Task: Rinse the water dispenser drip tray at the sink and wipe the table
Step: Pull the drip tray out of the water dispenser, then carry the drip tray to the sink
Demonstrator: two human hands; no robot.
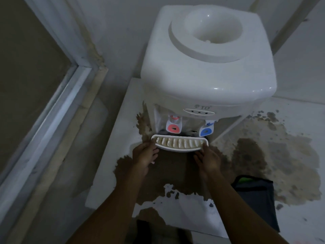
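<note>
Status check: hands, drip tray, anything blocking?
Left hand and right hand grip the drip tray ends. Tray at dispenser base, under the taps. Brown spill on table, dark cloth at right; nothing blocking.

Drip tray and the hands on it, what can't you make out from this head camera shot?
- Drip tray: underside and any water inside, hidden by its slotted grille.
- Left hand and right hand: fingertips tucked under the tray ends, grip unclear.
- Dark cloth: partly hidden by the right forearm.
</note>
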